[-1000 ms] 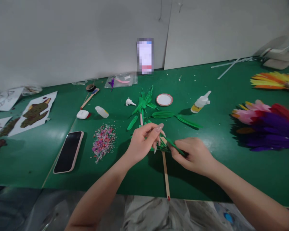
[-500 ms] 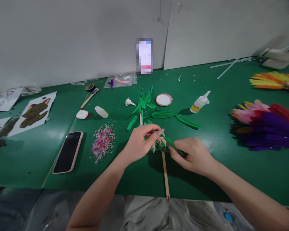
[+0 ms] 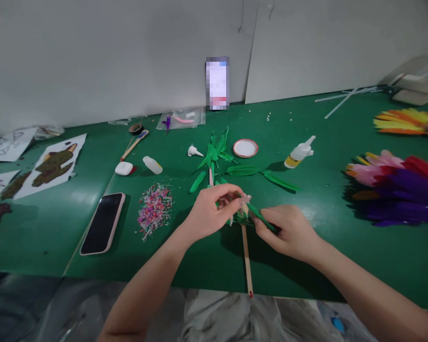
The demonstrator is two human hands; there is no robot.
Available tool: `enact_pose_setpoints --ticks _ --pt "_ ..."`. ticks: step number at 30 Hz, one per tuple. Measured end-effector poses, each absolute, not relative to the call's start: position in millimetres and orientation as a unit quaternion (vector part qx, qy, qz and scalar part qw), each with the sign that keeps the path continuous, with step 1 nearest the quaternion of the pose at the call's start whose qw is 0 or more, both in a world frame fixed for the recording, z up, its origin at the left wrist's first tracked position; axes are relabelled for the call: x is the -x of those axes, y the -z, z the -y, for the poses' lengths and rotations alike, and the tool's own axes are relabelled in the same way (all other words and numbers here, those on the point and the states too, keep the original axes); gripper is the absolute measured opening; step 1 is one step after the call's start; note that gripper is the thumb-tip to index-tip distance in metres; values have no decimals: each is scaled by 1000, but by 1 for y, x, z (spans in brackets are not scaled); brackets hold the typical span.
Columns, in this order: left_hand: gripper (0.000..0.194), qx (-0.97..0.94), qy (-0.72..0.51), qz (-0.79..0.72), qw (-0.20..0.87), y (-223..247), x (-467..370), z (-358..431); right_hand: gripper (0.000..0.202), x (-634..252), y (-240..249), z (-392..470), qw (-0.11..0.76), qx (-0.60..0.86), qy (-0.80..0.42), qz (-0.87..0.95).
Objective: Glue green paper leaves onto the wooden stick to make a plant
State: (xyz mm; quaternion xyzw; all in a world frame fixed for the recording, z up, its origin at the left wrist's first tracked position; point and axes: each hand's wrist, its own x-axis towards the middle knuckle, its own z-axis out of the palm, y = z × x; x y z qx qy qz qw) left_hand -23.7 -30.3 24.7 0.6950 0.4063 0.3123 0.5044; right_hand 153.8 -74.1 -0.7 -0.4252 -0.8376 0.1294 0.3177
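Note:
Near the table's front, my left hand (image 3: 214, 209) pinches one end of a thin green feather (image 3: 259, 214), above a wooden stick (image 3: 247, 261). My right hand (image 3: 288, 230) is closed round the other end of this feather. Green pieces at the stick's upper end are partly hidden by my fingers. Beyond my hands lie a green feather cluster (image 3: 213, 154) and loose green feathers (image 3: 280, 181). A round white lid (image 3: 245, 148) with a red rim is right of the cluster.
A phone (image 3: 103, 223) and colourful scraps (image 3: 155, 209) lie left. White bottles (image 3: 152, 165) and a yellow-labelled bottle (image 3: 299, 153) stand or lie farther back. Purple feathers (image 3: 403, 197) and yellow-orange feathers (image 3: 403, 122) are on the right. A lit phone (image 3: 217, 83) leans against the wall.
My left fingertips have moved slightly right along the feather. The whole view has shifted a little, with the table's things appearing slightly farther right.

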Motion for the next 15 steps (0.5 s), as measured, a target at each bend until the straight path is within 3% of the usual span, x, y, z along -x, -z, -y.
enact_pose_setpoints --ticks 15 --pt "23 -675 -314 -397 537 -18 24 30 33 -155 0 77 301 434 -147 836"
